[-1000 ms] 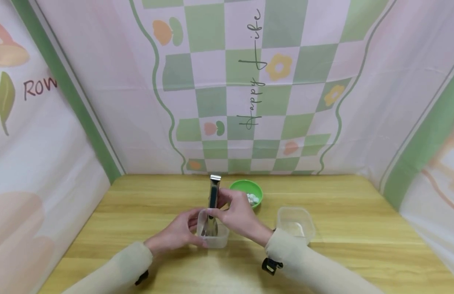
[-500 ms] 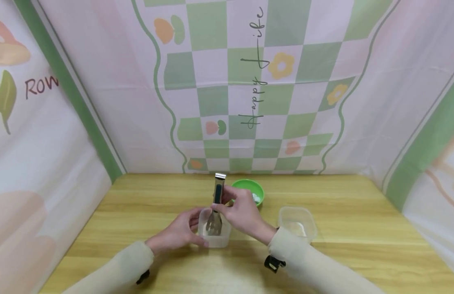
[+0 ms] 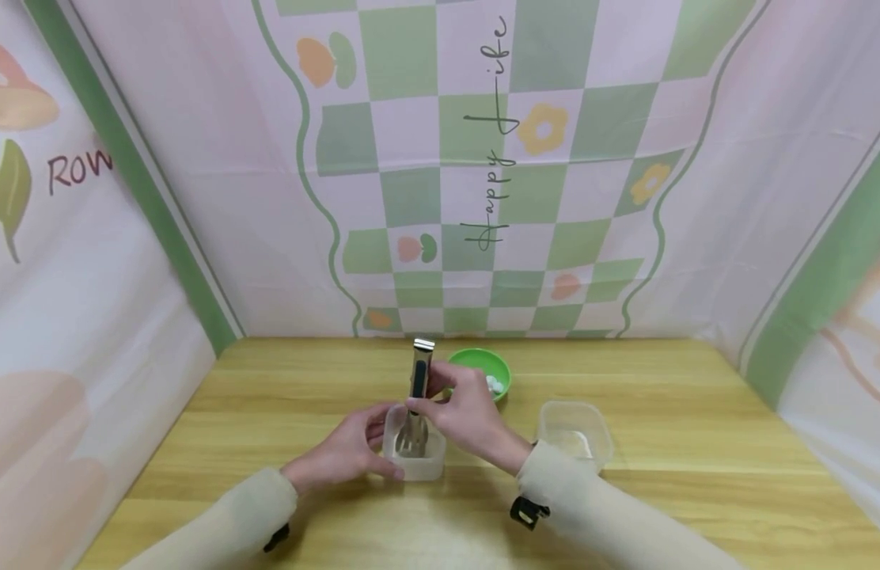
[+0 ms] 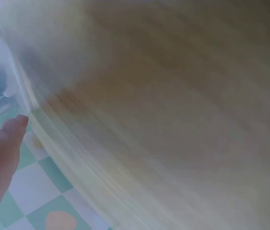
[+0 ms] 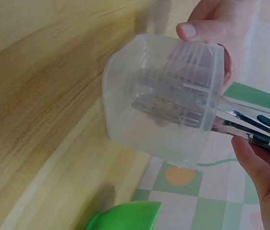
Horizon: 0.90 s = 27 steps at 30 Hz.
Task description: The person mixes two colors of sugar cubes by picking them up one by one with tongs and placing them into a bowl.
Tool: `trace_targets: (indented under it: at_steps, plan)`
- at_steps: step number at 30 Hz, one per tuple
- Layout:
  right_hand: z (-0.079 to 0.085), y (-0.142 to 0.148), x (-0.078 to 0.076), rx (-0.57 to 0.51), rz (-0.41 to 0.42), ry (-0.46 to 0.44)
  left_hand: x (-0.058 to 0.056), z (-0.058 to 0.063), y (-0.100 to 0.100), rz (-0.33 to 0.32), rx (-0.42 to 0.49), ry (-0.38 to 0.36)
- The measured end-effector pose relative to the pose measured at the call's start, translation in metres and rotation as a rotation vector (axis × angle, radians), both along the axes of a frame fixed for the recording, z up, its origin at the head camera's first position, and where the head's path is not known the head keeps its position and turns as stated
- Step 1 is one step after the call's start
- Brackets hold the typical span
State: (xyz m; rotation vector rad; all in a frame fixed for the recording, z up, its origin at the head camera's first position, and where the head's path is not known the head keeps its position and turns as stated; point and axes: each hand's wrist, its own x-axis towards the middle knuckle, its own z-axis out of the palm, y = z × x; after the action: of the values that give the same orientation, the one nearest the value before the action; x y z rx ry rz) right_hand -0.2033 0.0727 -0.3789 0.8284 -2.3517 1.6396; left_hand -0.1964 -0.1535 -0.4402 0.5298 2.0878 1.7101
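My right hand [image 3: 472,416] pinches a pair of metal tongs [image 3: 420,372] with dark grip inserts, held nearly upright. Their slotted heads [image 5: 168,108] are down inside a small clear plastic container [image 3: 424,470]. With thumb in front and fingers behind, my left hand [image 3: 340,453] grips that container's left side as it stands on the table. In the right wrist view the two tong heads sit slightly apart near the container's bottom. Whether anything lies between them cannot be told. Just behind the right hand is a green bowl [image 3: 476,355] holding small white pieces [image 3: 494,385].
A second clear plastic container [image 3: 574,431] stands to the right on the wooden table [image 3: 668,412], close to my right sleeve [image 3: 575,491]. A patterned cloth [image 3: 404,198] rises behind the table's back edge, with more cloth at both sides.
Inside the container the tongs have shifted slightly right, then a little back left, and their heads face the view more broadly. My left hand keeps its grip on the container.
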Motion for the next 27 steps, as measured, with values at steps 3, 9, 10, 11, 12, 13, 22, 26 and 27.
trace_targets:
  at_steps: [3, 9, 10, 11, 12, 13, 22, 26, 27]
  plan:
    - [-0.002, -0.002, 0.0, 0.019, -0.018, 0.018, 0.0, 0.0, 0.0, -0.002, 0.003, 0.001]
    - [-0.002, -0.002, 0.0, 0.039, -0.05, 0.051, 0.0, 0.0, 0.0, -0.004, 0.003, 0.011]
    - [-0.001, -0.002, 0.0, 0.036, -0.054, 0.052, 0.0, 0.0, 0.0, -0.004, 0.0, 0.012]
    - [0.0, -0.001, 0.0, 0.032, -0.057, 0.053, 0.0, 0.0, 0.0, -0.003, -0.003, 0.013]
    - [0.0, 0.0, 0.0, 0.026, -0.06, 0.053, 0.0, 0.0, 0.0, -0.002, -0.005, 0.013]
    - [0.002, 0.0, 0.0, 0.018, -0.06, 0.054, 0.0, 0.0, 0.0, -0.001, -0.008, 0.014]
    - [0.029, 0.015, -0.005, -0.078, -0.078, 0.158, -0.001, -0.002, 0.0, 0.0, 0.005, 0.018]
    - [0.044, 0.026, -0.007, -0.102, -0.097, 0.194, 0.0, -0.001, 0.0, 0.005, 0.007, 0.01]
    - [0.048, 0.028, -0.008, -0.108, -0.097, 0.192, 0.0, -0.001, 0.001, 0.008, 0.004, 0.013]
